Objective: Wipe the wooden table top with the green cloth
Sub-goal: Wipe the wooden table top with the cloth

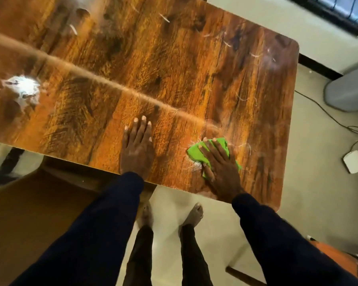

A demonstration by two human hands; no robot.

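The wooden table top (153, 69) fills the upper part of the head view, glossy brown with dark grain and pale scratch marks. A bright green cloth (196, 153) lies on it near the front edge, toward the right corner. My right hand (219, 168) presses flat on the cloth, fingers spread, covering most of it. My left hand (137, 147) rests flat on the bare wood to the left of the cloth, palm down, holding nothing. Both arms wear dark sleeves.
A white glare spot (23, 87) shines on the table's left side. Brown chair seat (39, 213) sits below the front edge at left. On the pale floor to the right lie a white box (353, 161), a cable (329, 114) and a grey appliance (347, 91). My bare feet stand beneath.
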